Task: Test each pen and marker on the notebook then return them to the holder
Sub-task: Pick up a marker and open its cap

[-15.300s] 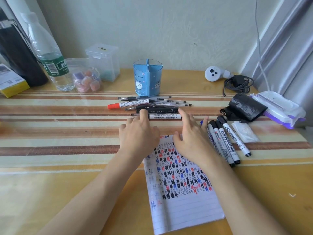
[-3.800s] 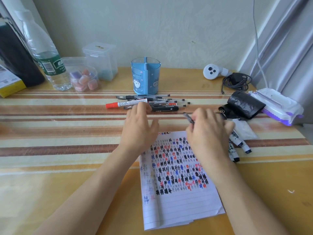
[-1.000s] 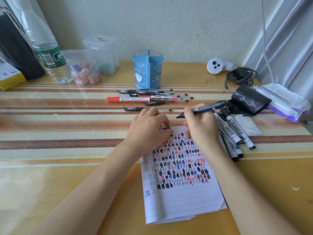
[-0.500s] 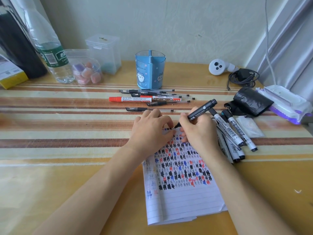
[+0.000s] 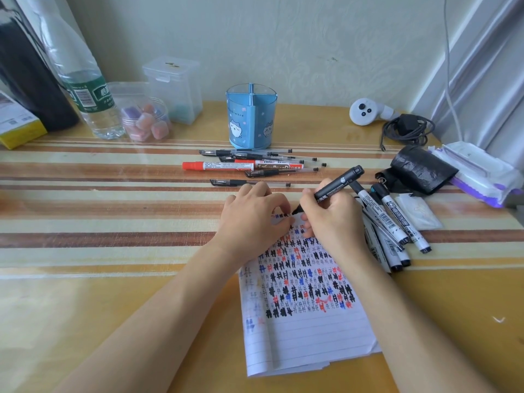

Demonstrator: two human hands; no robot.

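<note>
Now the right hand (image 5: pixel 334 219) is gripping a black marker (image 5: pixel 337 184), marking the top of the notebook (image 5: pixel 306 330), the left hand (image 5: pixel 252 219) pinning the page with bent fingers — next, probably, capping it for the holder (image 5: pixel 251 117).

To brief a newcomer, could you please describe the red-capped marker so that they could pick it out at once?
Find the blue pen holder at the back of the table; a loose pile of pens lies just before it. The red-capped marker is a thick white barrel whose bright red cap sticks out furthest left, among slim clear pens.
</note>
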